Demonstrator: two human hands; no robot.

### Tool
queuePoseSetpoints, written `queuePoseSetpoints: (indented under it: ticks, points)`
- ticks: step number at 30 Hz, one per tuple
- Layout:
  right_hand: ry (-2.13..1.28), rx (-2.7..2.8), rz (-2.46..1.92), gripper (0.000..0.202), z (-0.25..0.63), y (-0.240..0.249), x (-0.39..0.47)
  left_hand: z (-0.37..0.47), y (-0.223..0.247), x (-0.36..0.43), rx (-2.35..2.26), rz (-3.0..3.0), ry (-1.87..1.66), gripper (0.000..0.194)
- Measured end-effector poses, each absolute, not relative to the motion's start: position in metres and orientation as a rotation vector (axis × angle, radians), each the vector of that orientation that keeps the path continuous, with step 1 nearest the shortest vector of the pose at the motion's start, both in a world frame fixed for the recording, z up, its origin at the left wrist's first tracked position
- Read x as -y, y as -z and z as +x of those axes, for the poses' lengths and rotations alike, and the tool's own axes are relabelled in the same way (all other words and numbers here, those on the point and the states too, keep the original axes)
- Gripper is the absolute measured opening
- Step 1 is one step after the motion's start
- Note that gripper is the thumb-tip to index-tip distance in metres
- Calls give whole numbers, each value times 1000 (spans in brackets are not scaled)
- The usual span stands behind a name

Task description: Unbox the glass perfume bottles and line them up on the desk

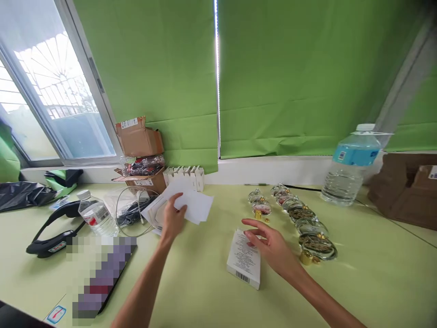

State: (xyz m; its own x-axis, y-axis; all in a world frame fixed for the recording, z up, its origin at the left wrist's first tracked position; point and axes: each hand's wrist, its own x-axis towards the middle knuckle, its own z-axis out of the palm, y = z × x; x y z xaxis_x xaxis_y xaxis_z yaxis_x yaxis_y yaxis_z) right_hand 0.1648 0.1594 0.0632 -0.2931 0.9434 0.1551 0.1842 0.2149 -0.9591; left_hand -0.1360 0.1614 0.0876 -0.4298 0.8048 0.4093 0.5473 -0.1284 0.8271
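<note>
White printed carton point(243, 262); right hand point(271, 246) over it, fingers apart.
Left hand point(173, 219) at paper sheets point(198, 206), grip cannot be told; overlap could make several slide together.

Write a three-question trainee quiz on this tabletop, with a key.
1. True or false: the left hand is at the white papers.
2. Multiple choice: which of these is nearest the right hand?
A) cardboard boxes
B) white box with a barcode
C) green curtain
3. Fill the gap: the large water bottle has a ____ label.

Key: 1. True. 2. B. 3. Blue.
</note>
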Motion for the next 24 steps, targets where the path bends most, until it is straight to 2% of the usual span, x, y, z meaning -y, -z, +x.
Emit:
queuePoseSetpoints:
  ticks: [4, 7, 24]
  points:
    - [-1150, 1677, -1030, 33, 165, -67, -160, -192, -98, -161, -2064, 1579, -1527, 38]
    - [-1158, 1698, -1034, 30, 164, -70, -158, -216, -97, -156, -2197, 1615, -1473, 37]
    - [-1111, 1885, -1080, 30, 164, -73, -151, -245, -72, -163, -2446, 1918, -1188, 41]
